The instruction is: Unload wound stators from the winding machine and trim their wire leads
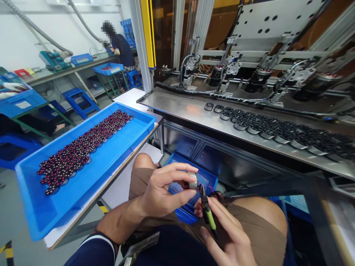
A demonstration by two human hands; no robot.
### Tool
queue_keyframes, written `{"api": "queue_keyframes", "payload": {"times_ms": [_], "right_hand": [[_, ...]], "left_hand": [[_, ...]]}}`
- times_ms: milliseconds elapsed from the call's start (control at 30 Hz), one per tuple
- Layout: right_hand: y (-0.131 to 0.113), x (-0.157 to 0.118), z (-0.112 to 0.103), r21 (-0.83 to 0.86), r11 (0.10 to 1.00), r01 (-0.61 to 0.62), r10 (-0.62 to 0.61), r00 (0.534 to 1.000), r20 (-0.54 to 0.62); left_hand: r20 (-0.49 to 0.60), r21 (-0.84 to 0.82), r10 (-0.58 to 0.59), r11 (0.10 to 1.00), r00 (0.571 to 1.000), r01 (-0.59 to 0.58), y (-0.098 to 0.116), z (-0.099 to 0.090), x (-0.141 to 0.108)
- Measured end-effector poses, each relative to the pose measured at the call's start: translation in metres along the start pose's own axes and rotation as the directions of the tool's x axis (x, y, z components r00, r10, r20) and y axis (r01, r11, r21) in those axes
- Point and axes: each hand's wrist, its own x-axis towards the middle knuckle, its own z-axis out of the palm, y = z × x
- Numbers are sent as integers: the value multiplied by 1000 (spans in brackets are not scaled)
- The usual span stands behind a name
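Observation:
Between the thumb and fingers of my left hand [163, 188] is a round motor stator [192, 180] with a silvery rim, held on its edge over my lap. Thin red wires [208, 183] trail from its right side. My right hand [227, 229] grips cutting pliers [207, 212] with green and black handles. Their jaws point up at the stator's right side, close to the wires; whether they touch a wire is too small to tell. Below both hands sits a blue bin [212, 177] on the floor, partly hidden by them.
At left, a long blue tray [122, 155] on a table holds many wound stators [83, 144]. A metal ledge [185, 107] at right carries rows of black-and-silver stators [267, 133], before a machine with winding heads [259, 79]. A co-worker [123, 50] sits at a far bench.

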Motion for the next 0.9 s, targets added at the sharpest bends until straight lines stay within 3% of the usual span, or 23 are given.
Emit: {"api": "queue_keyframes", "payload": {"times_ms": [333, 467, 667, 900], "right_hand": [[5, -2, 0, -12, 1000, 24, -25, 999, -44], [5, -5, -3, -68, 997, -34, 30, 998, -57], [-2, -1, 3, -4, 999, -32, 32, 999, 12], [-3, 2, 3, -3, 1000, -8, 8, 1000, -2]], "left_hand": [[37, 23, -3, 1000, 999, 2, 1, 0, -3], [49, -9, -38, 999, 998, 38, -3, -2, -6], [49, 76, 102, 992, 994, -105, -7, -3, -3], [60, 110, 137, 984, 989, -143, -4, -2, -1]]}}
